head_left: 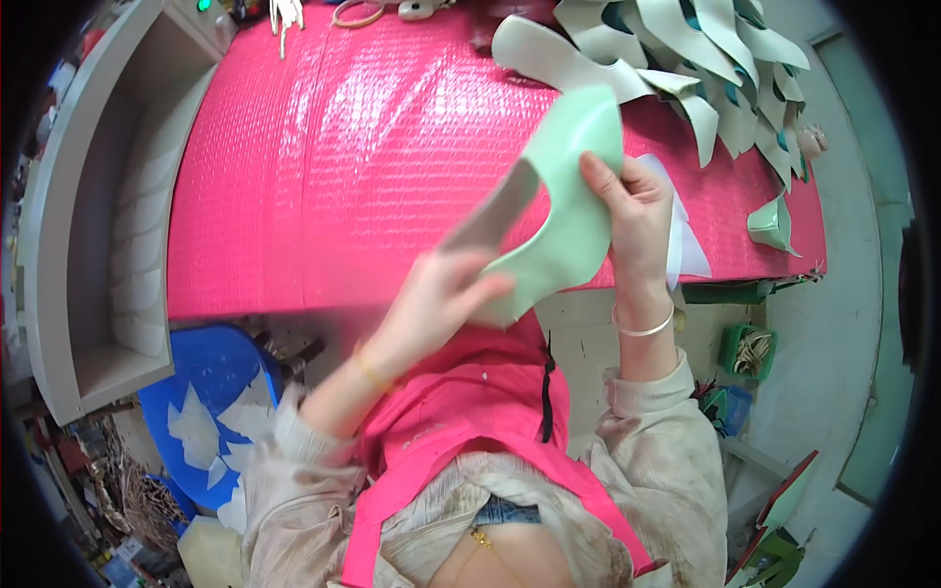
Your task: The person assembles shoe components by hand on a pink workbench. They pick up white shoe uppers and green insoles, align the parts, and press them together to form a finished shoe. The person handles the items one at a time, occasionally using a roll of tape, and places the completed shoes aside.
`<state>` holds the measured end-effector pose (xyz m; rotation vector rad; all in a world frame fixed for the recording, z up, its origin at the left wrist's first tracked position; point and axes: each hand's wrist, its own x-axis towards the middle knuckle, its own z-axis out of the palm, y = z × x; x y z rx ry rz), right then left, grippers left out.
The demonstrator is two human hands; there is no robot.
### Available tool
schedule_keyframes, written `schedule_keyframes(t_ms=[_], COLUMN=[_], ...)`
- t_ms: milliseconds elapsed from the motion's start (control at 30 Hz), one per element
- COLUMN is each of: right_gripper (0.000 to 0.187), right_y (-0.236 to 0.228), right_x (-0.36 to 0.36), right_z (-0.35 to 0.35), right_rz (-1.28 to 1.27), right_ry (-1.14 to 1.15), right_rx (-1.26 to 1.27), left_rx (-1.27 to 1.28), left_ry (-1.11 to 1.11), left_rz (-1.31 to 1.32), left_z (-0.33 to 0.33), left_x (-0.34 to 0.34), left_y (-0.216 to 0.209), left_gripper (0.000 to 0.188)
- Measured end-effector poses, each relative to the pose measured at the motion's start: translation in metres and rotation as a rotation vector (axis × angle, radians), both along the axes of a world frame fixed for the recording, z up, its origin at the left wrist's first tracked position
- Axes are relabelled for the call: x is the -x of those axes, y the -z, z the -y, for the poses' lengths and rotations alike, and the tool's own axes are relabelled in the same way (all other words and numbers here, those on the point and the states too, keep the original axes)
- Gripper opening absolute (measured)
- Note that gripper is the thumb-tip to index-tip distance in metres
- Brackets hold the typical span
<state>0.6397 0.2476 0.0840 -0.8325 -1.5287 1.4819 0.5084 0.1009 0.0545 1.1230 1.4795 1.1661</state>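
A mint-green shoe upper (pixel 578 220), curved and smooth with a grey inner side, is held up in front of me over the near edge of the pink-covered table. My right hand (pixel 639 211) grips its right side, thumb pressed on the green face and fingers bent behind. At the lower left end my left hand (pixel 441 299) is closed on the piece; motion blurs it slightly, and some of its fingers are hidden. White paper-like sheets (pixel 688 250) show just beyond my right wrist.
Pale green shoe uppers (pixel 676 49) are heaped at the far right of the pink table cover (pixel 363 176). A small green piece (pixel 772 225) lies near the right edge. A grey shelf unit (pixel 59 235) borders the left; below it, a blue chair (pixel 196 358) carries white scraps.
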Motion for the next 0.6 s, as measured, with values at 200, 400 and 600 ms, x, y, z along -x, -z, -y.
schedule_keyframes(t_ms=[200, 400, 600], right_gripper=[0.039, 0.023, 0.035], right_y=[-0.007, -0.030, -0.015], right_x=[-0.027, -0.115, -0.327], right_z=[0.015, 0.011, -0.247], right_rz=[-0.442, 0.520, 1.430], right_ry=[-0.333, 0.091, 0.923], right_rx=[0.478, -0.928, -0.573], left_rx=[-0.086, -0.482, -0.247], left_ry=[0.167, -0.052, 0.202], left_rz=[0.018, -0.408, -0.454], left_z=[0.043, -0.058, -0.106], left_x=[-0.002, -0.028, -0.029], left_y=[-0.002, -0.026, -0.016], left_gripper=[0.025, 0.024, 0.020])
